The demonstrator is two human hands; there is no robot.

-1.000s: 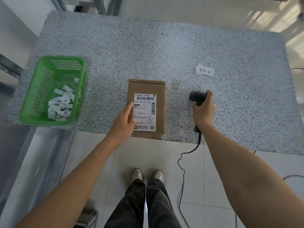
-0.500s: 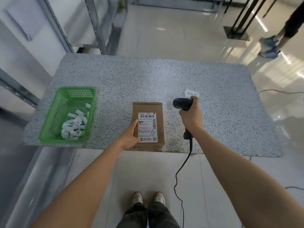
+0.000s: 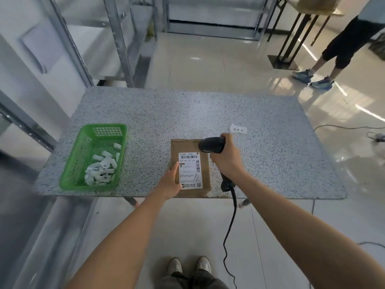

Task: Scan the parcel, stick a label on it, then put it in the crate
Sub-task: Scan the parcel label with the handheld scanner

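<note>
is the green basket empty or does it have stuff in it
Not empty: the green basket holds a loose pile of small white paper slips at its near end; the far end is bare.

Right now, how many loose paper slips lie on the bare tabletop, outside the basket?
1: a white slip just beyond the right hand and scanner. More could hide under the parcel.
</note>
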